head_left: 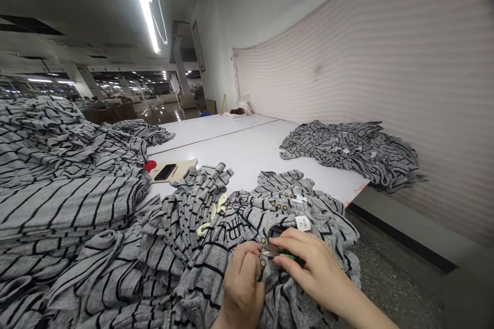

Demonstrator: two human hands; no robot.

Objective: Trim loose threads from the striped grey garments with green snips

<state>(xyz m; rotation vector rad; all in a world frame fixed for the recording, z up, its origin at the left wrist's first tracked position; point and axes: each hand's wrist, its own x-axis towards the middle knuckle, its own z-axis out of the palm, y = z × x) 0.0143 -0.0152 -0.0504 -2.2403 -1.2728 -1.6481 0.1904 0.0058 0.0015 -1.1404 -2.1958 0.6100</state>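
My left hand is closed on the edge of a grey garment with black stripes, just left of its row of brown buttons. In my right hand is a pair of small thread snips with some green on the handle. The metal tip of the snips points left and lies at the buttons, close to my left fingers. A white label shows on the cloth above my right hand. Part of the snips is hidden by my fingers.
Heaps of the same striped cloth cover the left side. Another pile of garments lies on the white table at the right, near its edge. A black phone rests on a beige board. A pink striped sheet hangs behind.
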